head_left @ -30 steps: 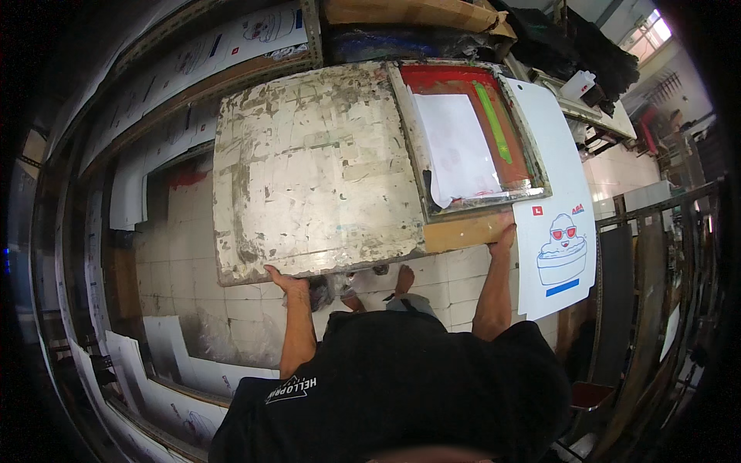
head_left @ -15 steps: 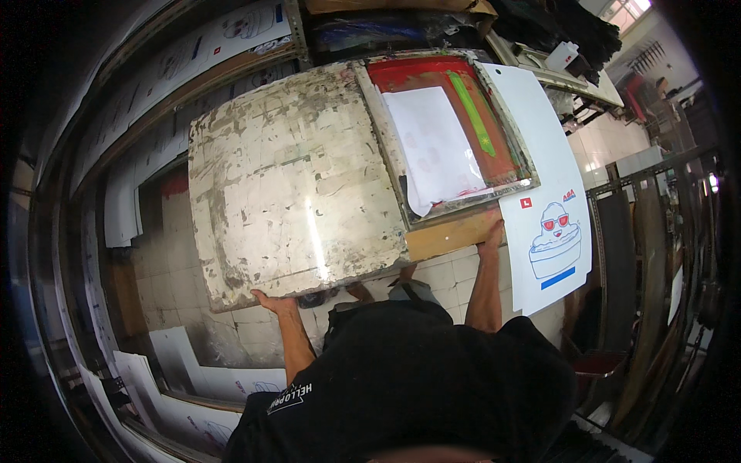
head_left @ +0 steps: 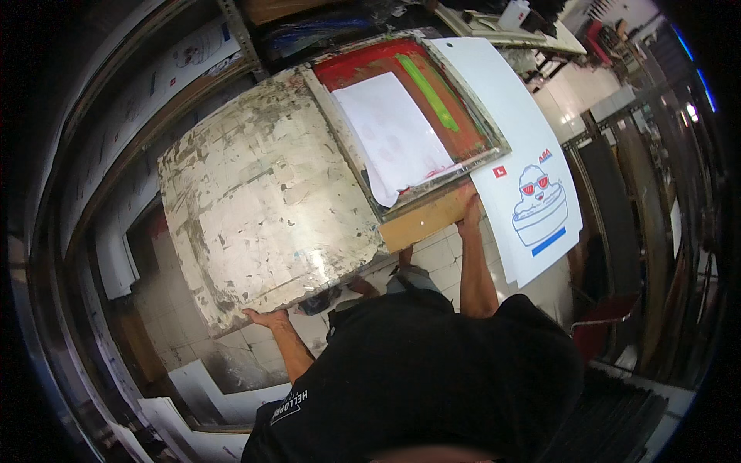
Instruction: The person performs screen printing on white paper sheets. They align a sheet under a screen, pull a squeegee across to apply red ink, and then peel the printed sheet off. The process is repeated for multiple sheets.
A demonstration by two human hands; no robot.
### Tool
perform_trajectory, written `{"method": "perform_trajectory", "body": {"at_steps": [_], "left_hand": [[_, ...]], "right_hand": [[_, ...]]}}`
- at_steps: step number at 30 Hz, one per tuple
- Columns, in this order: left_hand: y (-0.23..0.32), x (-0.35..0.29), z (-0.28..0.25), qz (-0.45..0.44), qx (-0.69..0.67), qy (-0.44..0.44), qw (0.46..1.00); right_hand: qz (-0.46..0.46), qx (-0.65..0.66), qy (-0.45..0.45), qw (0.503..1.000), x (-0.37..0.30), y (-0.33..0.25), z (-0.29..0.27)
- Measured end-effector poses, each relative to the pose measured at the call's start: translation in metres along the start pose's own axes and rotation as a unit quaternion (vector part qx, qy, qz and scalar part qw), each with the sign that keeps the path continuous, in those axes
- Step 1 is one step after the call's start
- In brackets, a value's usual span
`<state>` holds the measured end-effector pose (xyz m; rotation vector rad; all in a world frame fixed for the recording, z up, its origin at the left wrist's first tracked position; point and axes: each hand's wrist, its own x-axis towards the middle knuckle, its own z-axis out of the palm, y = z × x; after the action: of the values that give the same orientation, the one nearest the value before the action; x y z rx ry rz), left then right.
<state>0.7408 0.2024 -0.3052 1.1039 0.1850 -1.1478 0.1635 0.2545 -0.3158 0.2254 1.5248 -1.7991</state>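
Note:
A big worn table top (head_left: 262, 208) with flaking white paint fills the middle. My left hand (head_left: 266, 317) rests on its near edge, fingers spread. A screen-printing frame (head_left: 409, 116) with red and green ink and a white sheet on it lies at the table's right side. My right hand (head_left: 468, 210) presses on the wooden block (head_left: 424, 222) under the frame's near corner. Right of that hand lies a white printed board (head_left: 532, 185) with a blue and red cartoon figure.
Pale floor tiles (head_left: 255, 351) show under the table. White printed boards (head_left: 216, 393) lean low at the left, and more line the long shelf (head_left: 131, 116) behind. Dark metal racks (head_left: 656, 177) stand at the right. Cluttered tables (head_left: 532, 31) sit at the back.
The view has swung, so the table and frame sit more tilted and further right in the picture. Both hands stay on the same edges.

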Motion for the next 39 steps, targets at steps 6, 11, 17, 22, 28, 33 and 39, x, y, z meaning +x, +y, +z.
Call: {"method": "perform_trajectory", "body": {"at_steps": [6,11,17,22,28,33,39], "left_hand": [[-0.005,0.009,-0.006,-0.025,-0.009,-0.011,1.0],[-0.003,0.013,-0.012,-0.015,0.031,-0.046,0.998],[-0.023,-0.019,-0.007,0.007,0.136,0.201,0.97],[-0.107,-0.074,0.001,0.04,0.271,0.28,0.92],[-0.187,-0.118,0.028,0.046,0.428,0.306,0.849],[-0.206,-0.124,0.043,0.014,0.456,0.091,0.885],[-0.247,-0.207,0.092,0.261,0.567,-0.286,0.727]], "right_hand": [[-0.001,-0.028,-0.084,0.996,0.006,-0.004,-0.02],[0.153,-0.168,-0.101,0.969,-0.006,-0.026,-0.037],[0.248,-0.389,-0.329,0.824,-0.057,-0.087,-0.044],[0.158,-0.306,-0.441,0.829,-0.069,-0.2,-0.079],[-0.04,-0.229,-0.221,0.947,-0.024,-0.275,-0.206],[-0.157,-0.179,0.033,0.971,-0.023,-0.284,-0.283],[-0.115,-0.237,0.219,0.94,-0.041,-0.247,-0.332]]}}
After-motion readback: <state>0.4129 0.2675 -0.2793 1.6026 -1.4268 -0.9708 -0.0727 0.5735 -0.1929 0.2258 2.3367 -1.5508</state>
